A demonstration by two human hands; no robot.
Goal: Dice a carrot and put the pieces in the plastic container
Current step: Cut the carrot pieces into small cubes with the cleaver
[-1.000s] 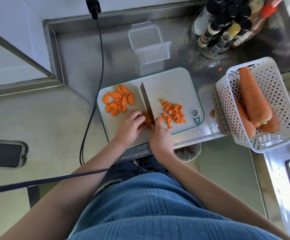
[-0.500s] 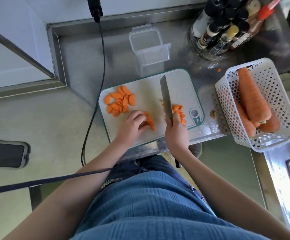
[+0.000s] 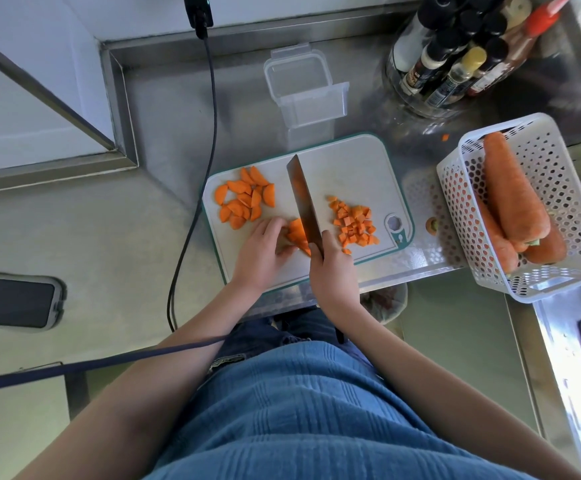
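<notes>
A white cutting board point(image 3: 347, 168) lies on the steel counter. At its left sits a pile of carrot slices point(image 3: 244, 197); at its right a heap of diced carrot point(image 3: 354, 225). My left hand point(image 3: 263, 252) holds down a small stack of carrot slices point(image 3: 296, 233) with curled fingers. My right hand point(image 3: 332, 271) grips the handle of a cleaver point(image 3: 302, 200), whose blade stands over that stack. The clear plastic container point(image 3: 302, 86) sits open and empty behind the board.
A white perforated basket point(image 3: 559, 188) with whole carrots point(image 3: 514, 188) stands at the right. A jar of sauce bottles point(image 3: 455, 53) is at the back right. A black cable point(image 3: 209, 126) runs down the counter left of the board. A carrot end point(image 3: 431, 225) lies beside the board.
The cleaver swung right to the diced heap, pushing pieces aside, and has now come back left onto the stack under my left hand. My left hand stayed on the slices.
</notes>
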